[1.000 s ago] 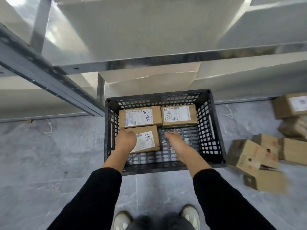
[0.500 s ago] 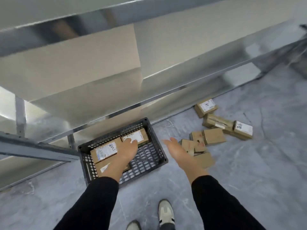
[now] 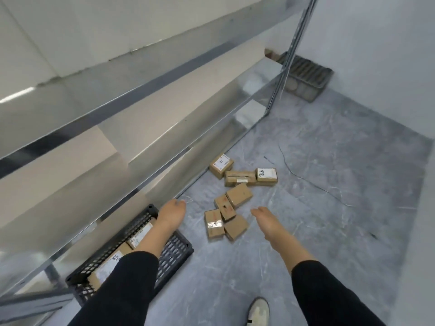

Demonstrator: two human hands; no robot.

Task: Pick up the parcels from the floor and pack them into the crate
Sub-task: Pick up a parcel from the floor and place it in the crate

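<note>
Now that both hands have come up out of the crate [image 3: 173, 252], the view has swung right, from the crate's interior to the floor pile.

Far left: the black mesh crate sits against the foot of the metal rack [image 3: 141, 147]. The packed parcels [image 3: 110, 267] lie flat inside with labels up, partly hidden by the left forearm. A second ago the left hand rested on one of them; that one is now released and placed.

Left hand [image 3: 170, 214]: empty, fingers loosely extended, hanging above the crate's far corner and pointing toward the pile.

Centre: the near cluster [image 3: 226, 215], four brown boxes touching one another, some tilted. Beyond it, near the rack, the far cluster [image 3: 242, 176], three boxes, two with white labels up.

Right hand [image 3: 266, 218]: open, relaxed, holding nothing, just beside the near cluster but not touching it.

Reading: one placement is finished and the next pick is starting. Seven parcels remain on the floor. The nearest boxes look likeliest to go next, though their jumbled lean could make the first grip awkward.
</note>
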